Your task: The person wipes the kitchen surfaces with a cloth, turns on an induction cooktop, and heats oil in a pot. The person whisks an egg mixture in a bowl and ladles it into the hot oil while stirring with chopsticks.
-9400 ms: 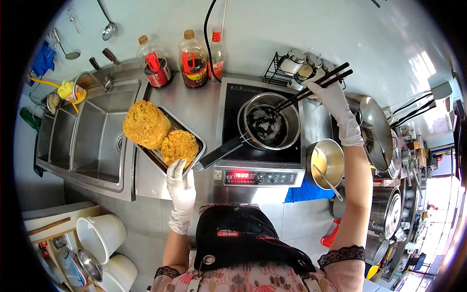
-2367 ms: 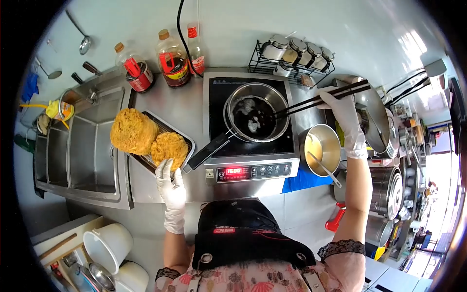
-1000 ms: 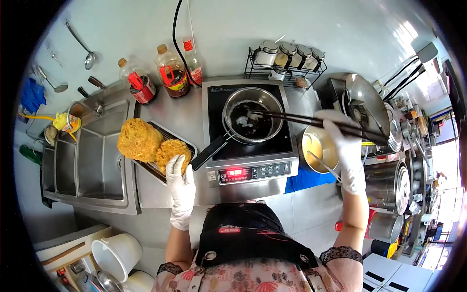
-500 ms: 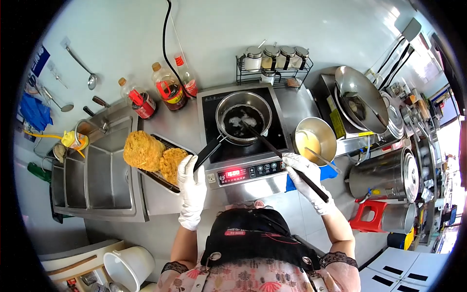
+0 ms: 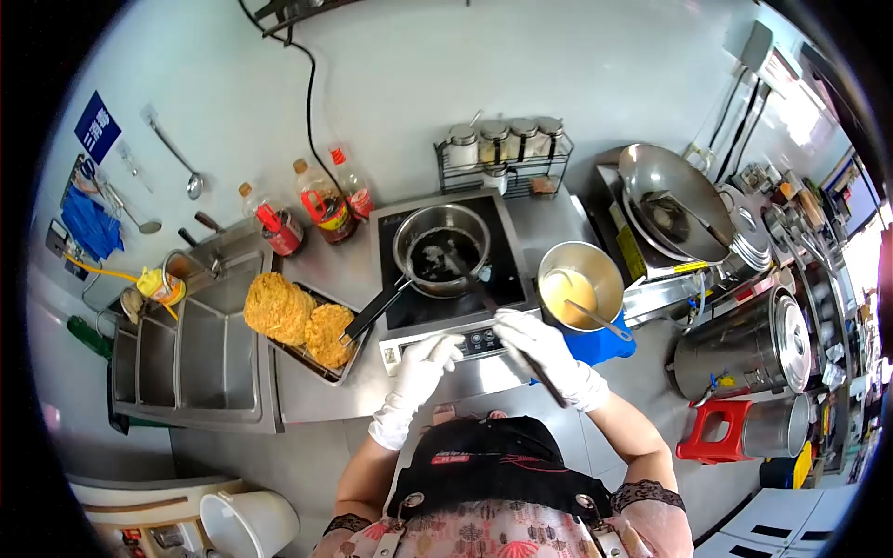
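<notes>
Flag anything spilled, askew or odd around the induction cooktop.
Two minor things. The black handle of the saucepan overlaps the metal tray in this view, so it might snag. A pale patch shows at the pan's right side; can't tell spill from glare. No obvious damage.

I see the steel saucepan (image 5: 439,218) standing upright at mid-scene, its long black handle (image 5: 375,311) angled toward the near left. I make out dark liquid (image 5: 426,268) inside, pale patches on its surface. The dark chopsticks (image 5: 476,285) slant from inside the pan, over its rim, toward the near right.
</notes>
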The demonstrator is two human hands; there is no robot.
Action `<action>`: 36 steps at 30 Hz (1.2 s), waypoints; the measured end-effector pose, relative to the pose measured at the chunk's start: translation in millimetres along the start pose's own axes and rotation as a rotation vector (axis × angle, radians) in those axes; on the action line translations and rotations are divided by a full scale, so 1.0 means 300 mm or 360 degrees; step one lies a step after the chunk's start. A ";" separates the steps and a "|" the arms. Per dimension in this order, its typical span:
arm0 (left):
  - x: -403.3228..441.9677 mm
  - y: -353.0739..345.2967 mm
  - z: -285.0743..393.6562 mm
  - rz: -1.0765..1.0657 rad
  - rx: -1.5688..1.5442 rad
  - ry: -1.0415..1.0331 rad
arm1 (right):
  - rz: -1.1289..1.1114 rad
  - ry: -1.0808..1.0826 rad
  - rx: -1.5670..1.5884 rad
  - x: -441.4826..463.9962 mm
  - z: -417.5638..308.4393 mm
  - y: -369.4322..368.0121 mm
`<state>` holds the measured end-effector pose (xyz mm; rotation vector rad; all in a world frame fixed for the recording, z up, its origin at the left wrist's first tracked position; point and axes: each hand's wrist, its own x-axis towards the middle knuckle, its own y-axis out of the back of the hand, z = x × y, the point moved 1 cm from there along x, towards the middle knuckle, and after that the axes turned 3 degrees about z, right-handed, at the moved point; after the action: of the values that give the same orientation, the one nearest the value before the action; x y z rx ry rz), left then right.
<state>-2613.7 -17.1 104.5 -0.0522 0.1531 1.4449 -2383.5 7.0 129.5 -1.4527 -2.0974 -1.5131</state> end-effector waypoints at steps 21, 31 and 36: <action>0.117 -0.186 0.127 0.0131 -0.1362 0.0246 | 0.0480 0.0905 -0.1074 0.329 -0.355 0.754; 0.085 -0.207 0.178 0.0111 -0.1195 0.0138 | 0.1764 0.2279 -0.1088 0.673 -0.926 0.975; 0.097 -0.208 0.182 0.0054 -0.1161 0.0029 | 0.1308 0.2145 -0.1318 0.641 -1.126 0.972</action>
<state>-2544.6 10.4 150.9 -0.6591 -0.3666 1.4695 -2380.6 -146.4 590.4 -0.7140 -0.0795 -2.0278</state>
